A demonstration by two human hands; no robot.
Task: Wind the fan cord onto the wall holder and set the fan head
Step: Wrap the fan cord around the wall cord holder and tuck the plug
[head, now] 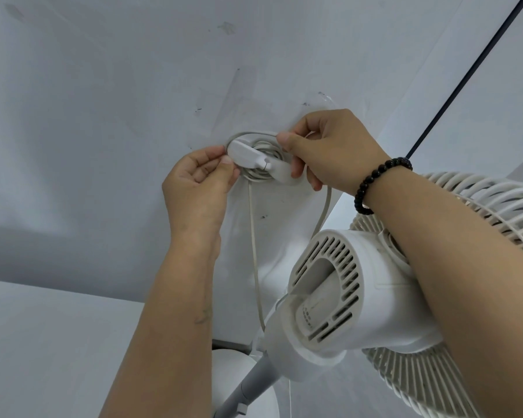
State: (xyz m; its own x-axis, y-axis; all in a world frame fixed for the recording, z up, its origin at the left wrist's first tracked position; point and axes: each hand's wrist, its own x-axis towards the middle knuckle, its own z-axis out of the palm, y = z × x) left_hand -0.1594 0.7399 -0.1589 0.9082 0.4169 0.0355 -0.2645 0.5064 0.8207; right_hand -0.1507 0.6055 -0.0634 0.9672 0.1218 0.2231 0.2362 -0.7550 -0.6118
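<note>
Nearest the camera, two bare forearms reach up to a white wall (pixel 103 116); the right one crosses in front of the fan and hides part of it.

Left side: the left hand (pixel 198 188) has its fingers curled, thumb and forefinger pinching the cord (pixel 252 236) at the left edge of the holder. The exact contact is partly hidden behind the holder's plate.

Centre: the wall holder (pixel 249 155), a white oval clip, sits on the wall with several turns of cord coiled behind it. The number of turns cannot be made out. One strand hangs straight down from the coil towards the fan; a second strand loops down on the right.

Right side: the right hand (pixel 329 149) grips the right end of the holder, thumb on top, fingers curled beneath it and over the looping strand. A dark bead bracelet (pixel 375 179) circles that wrist.

Lower right: the fan head (pixel 344 285) shows its vented motor housing facing the camera. Its grille (pixel 495 200) is cut off by the frame edge. The stand pole (pixel 248 390) is cut off at the bottom.
</note>
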